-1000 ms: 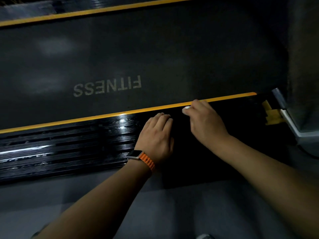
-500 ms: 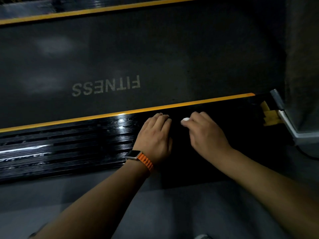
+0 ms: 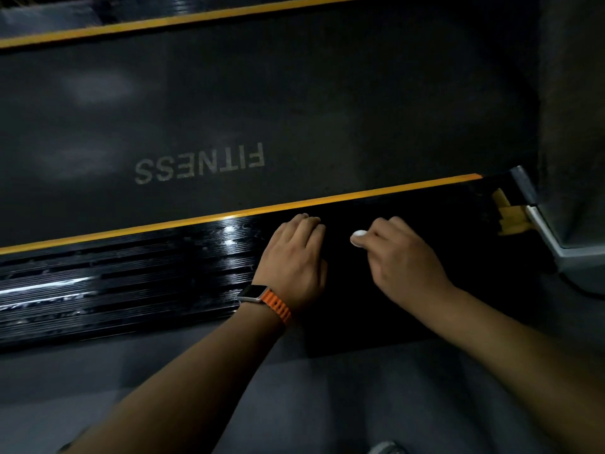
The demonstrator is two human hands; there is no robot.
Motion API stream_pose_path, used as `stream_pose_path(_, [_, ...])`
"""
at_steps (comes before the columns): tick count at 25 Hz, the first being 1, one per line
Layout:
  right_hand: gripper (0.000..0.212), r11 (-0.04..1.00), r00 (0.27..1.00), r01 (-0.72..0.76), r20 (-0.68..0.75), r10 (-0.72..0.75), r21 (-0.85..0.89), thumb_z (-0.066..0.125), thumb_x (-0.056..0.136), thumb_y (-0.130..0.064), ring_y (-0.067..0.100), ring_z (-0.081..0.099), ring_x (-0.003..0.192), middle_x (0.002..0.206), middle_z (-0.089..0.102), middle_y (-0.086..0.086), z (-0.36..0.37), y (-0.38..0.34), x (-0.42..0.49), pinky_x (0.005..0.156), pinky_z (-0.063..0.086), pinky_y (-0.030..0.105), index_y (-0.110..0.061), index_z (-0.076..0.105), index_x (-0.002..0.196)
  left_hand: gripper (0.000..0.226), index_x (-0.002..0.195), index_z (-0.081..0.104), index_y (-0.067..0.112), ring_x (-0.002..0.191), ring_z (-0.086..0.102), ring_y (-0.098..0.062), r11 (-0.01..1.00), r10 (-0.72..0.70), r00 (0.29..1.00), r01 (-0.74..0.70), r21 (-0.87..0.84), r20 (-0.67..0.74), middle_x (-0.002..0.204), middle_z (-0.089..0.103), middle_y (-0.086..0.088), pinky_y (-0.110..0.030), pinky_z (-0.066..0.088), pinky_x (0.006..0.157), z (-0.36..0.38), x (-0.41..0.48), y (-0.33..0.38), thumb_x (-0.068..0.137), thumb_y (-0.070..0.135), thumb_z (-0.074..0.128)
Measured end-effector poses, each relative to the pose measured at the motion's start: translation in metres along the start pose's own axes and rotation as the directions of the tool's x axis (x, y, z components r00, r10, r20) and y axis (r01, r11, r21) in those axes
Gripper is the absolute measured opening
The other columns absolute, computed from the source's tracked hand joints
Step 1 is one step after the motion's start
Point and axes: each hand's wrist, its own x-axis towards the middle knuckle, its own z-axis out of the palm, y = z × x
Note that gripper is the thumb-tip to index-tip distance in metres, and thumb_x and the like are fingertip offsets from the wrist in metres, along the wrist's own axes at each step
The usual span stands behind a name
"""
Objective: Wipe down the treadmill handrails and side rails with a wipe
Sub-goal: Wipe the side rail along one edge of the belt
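Note:
The near side rail [image 3: 131, 283] of the treadmill is glossy black with ridges and a yellow stripe along its far edge. My left hand [image 3: 294, 257], with an orange-strapped watch on the wrist, rests flat on the rail with fingers straight. Just to its right, my right hand [image 3: 402, 257] presses down on the rail with curled fingers, holding a small white wipe [image 3: 358, 239] that pokes out at the fingertips. Most of the wipe is hidden under the hand.
The dark running belt [image 3: 294, 109] printed FITNESS lies beyond the rail, with the far side rail [image 3: 163, 14] at the top. A grey frame end [image 3: 543, 234] and yellow piece [image 3: 510, 217] sit at the right. Grey floor [image 3: 163, 381] lies near me.
My right hand with the wipe has slid back from the yellow stripe toward me across the rail. The left hand has stayed in place.

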Motion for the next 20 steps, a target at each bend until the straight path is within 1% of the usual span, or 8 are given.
stream_pose_path(4, [0.031,0.994,0.991,0.103,0.079,-0.105,0.017,0.055,0.086,-0.005,0.021,0.051,0.085,0.096,0.058,0.003,0.000,-0.011,-0.008,0.074,0.050,0.033,-0.013,0.071,0.111,0.051,0.130,0.061,0.000,0.131,0.052,-0.037,1.000,-0.001,1.000,0.001,0.000,-0.014,0.133,0.061,-0.018,-0.051,0.044,0.110,0.001,0.000,0.000,0.092,0.031,0.047])
stream_pose_path(7, [0.030,1.000,1.000,0.011,-0.003,-0.011,0.013,0.059,0.083,-0.003,0.023,0.052,0.083,0.094,0.057,0.005,-0.001,-0.002,-0.007,0.072,0.053,0.038,-0.010,0.071,0.109,0.054,0.132,0.060,0.002,0.133,0.050,-0.036,1.000,-0.001,1.000,0.001,0.006,0.004,0.135,0.060,-0.017,-0.051,0.042,0.112,0.000,0.000,-0.001,0.091,0.032,0.045])
stream_pose_path(10, [0.031,0.995,0.995,0.098,0.033,-0.099,0.011,0.051,0.086,-0.005,0.023,0.051,0.082,0.093,0.057,0.006,0.000,-0.006,-0.018,0.073,0.050,0.034,-0.009,0.070,0.110,0.053,0.131,0.061,0.001,0.132,0.051,-0.037,1.000,0.008,1.000,-0.008,0.012,-0.010,0.134,0.061,-0.018,-0.051,0.043,0.111,0.001,0.000,0.000,0.090,0.032,0.045])
stream_pose_path(13, [0.031,0.999,0.999,0.046,-0.023,-0.045,0.014,0.049,0.087,-0.006,0.024,0.051,0.080,0.091,0.057,0.007,0.000,-0.003,-0.023,0.072,0.051,0.035,-0.007,0.070,0.110,0.056,0.132,0.059,0.002,0.134,0.049,-0.037,1.000,0.002,1.000,-0.002,0.018,0.015,0.136,0.059,-0.017,-0.052,0.042,0.112,0.000,0.000,0.000,0.090,0.034,0.043])
stream_pose_path(15, [0.031,0.997,0.997,0.075,0.000,-0.075,0.000,0.048,0.087,-0.006,0.023,0.050,0.080,0.091,0.056,0.007,-0.001,-0.005,-0.027,0.073,0.047,0.033,-0.006,0.069,0.110,0.056,0.132,0.059,0.001,0.134,0.049,-0.037,0.999,0.015,1.000,-0.016,0.033,0.011,0.136,0.059,-0.018,-0.051,0.042,0.112,0.000,0.000,0.000,0.089,0.035,0.045])
stream_pose_path(17, [0.029,0.994,0.994,0.107,0.013,-0.107,-0.004,0.053,0.087,-0.004,0.023,0.049,0.080,0.091,0.055,0.006,-0.001,-0.003,-0.034,0.072,0.046,0.033,-0.007,0.069,0.111,0.057,0.133,0.059,0.002,0.134,0.049,-0.037,0.998,0.025,0.999,-0.026,0.056,0.021,0.137,0.058,-0.017,-0.050,0.041,0.112,0.000,0.000,0.000,0.090,0.038,0.047])
stream_pose_path(19, [0.028,0.999,0.998,0.050,-0.034,-0.050,-0.009,0.060,0.084,0.000,0.023,0.050,0.079,0.090,0.056,0.007,-0.003,0.002,-0.038,0.071,0.049,0.036,-0.006,0.070,0.109,0.058,0.134,0.059,0.003,0.134,0.049,-0.036,0.997,0.036,0.998,-0.039,0.066,0.041,0.138,0.058,-0.017,-0.050,0.041,0.113,0.000,0.000,0.000,0.090,0.040,0.047])
stream_pose_path(20, [0.027,0.999,0.998,0.030,-0.050,-0.031,-0.017,0.059,0.084,0.000,0.024,0.050,0.078,0.089,0.056,0.007,-0.002,0.002,-0.039,0.070,0.050,0.037,-0.005,0.070,0.108,0.058,0.134,0.059,0.003,0.134,0.049,-0.036,0.996,0.045,0.998,-0.048,0.069,0.044,0.138,0.058,-0.017,-0.049,0.040,0.113,0.000,0.000,0.000,0.090,0.039,0.047])
